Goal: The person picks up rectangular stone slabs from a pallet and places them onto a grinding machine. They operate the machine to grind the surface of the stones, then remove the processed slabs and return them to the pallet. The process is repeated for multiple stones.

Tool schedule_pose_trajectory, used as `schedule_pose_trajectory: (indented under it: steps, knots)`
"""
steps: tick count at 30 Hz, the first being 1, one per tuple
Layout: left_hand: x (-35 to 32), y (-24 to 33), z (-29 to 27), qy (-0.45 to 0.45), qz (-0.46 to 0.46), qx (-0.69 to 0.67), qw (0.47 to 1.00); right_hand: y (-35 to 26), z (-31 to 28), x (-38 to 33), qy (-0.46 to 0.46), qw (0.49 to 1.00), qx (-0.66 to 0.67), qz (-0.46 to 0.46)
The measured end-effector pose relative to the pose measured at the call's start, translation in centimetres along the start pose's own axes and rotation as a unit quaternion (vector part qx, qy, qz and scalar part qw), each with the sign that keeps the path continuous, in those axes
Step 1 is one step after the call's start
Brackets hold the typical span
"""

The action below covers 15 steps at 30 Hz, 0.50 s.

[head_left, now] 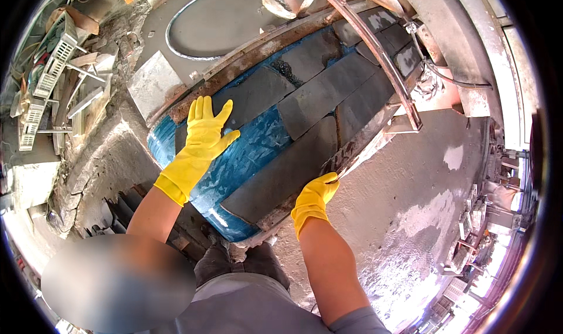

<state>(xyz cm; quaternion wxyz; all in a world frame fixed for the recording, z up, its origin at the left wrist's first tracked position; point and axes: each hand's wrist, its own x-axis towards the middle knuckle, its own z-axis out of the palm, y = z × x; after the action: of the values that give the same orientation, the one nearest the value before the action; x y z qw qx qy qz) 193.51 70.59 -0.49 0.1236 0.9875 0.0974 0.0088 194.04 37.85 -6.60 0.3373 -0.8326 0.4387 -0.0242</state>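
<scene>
A long bed [243, 173] with a wet blue surface stretches away from me, partly covered with flat dark-grey slabs [328, 82]. My left hand [205, 126], in a yellow rubber glove, lies on the bed's left side with its fingers spread, over the blue surface and the edge of a slab. At the right edge, my right hand [315, 198], gloved the same way, is closed beside a long grey slab [287, 173]. Whatever its fingers hold, if anything, is hidden. Blue surface shows between the slabs nearest me.
A rusty metal arch [375, 49] spans the bed's far part. Rusty rails [258, 55] run along its left side. Plastic crates [56, 58] and scraps are piled at the far left. A hose [170, 26] curves on the grey floor [404, 187]. A blurred oval covers the lower left.
</scene>
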Motion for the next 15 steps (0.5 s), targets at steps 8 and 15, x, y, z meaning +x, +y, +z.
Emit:
schedule_pose_trajectory:
  steps: [8, 15]
  knots:
    - [-0.2, 0.8, -0.5, 0.012, -0.024, -0.037, 0.999, -1.1, -0.9, -0.2, -0.015, 1.0, 0.011, 0.02]
    - [-0.8, 1.4, 0.1, 0.012, -0.044, -0.05, 0.998, -0.1, -0.4, 0.0, -0.026, 0.999, 0.018, 0.009]
